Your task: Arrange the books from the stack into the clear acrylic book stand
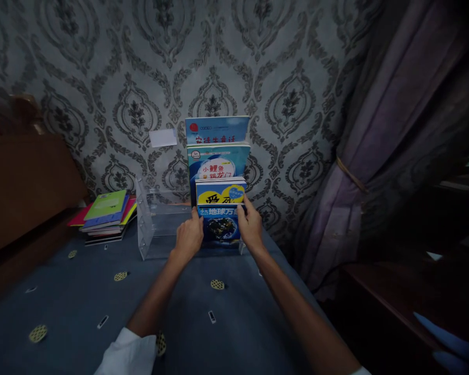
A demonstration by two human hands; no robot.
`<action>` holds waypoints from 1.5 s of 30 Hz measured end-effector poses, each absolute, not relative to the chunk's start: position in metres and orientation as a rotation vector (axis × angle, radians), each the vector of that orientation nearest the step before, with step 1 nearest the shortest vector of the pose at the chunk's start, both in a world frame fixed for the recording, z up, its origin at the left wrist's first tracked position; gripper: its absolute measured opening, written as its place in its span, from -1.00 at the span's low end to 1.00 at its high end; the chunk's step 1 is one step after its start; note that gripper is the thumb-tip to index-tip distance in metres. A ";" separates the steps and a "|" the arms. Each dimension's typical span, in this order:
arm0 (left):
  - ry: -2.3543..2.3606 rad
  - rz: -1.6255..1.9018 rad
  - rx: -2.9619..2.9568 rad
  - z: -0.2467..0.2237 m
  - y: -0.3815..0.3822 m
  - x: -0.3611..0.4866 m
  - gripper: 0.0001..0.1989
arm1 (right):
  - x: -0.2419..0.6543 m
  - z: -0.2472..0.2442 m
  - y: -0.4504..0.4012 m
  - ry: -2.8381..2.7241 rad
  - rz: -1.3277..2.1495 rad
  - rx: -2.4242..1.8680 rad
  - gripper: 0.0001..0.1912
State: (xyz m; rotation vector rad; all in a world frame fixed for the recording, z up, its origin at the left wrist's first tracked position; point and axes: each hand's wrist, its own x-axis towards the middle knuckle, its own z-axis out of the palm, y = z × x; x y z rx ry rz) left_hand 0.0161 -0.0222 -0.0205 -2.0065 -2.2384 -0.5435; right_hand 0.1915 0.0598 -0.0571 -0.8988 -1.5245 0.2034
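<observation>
My left hand (189,234) grips the left edge of a dark blue book (221,228) with a globe picture on its cover. On the opposite edge, my right hand (250,224) closes with its thumb on the front of the cover. The book stands upright at the front of a clear stepped rack (144,221). Behind it rise a yellow and blue book (219,194), a light blue book (218,161) and, tallest, another blue book (218,129) at the back. The fingers behind the front book are partly hidden.
A stack of colourful books (107,213) lies left of the rack on the dark blue cloth (187,317). Patterned wallpaper (214,62) backs the rack. A brown wooden headboard (27,182) stands at left, and a tied purple curtain (344,208) hangs at right.
</observation>
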 end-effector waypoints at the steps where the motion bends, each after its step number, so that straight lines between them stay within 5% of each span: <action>1: -2.235 -0.541 -2.010 -0.021 -0.022 0.016 -0.52 | 0.191 -0.058 0.060 -1.524 0.207 -0.895 -0.44; 21: -2.212 -0.533 -2.058 -0.019 -0.025 0.008 -0.49 | 0.206 -0.046 0.063 -1.522 0.348 -0.891 -0.47; 29: -2.212 -0.540 -2.053 -0.018 -0.028 0.009 -0.53 | 0.223 -0.027 0.050 -1.541 0.294 -1.105 -0.78; 45: -2.225 -0.488 -2.060 -0.018 -0.028 0.009 -0.48 | 0.220 -0.028 0.051 -1.534 0.327 -1.081 -0.79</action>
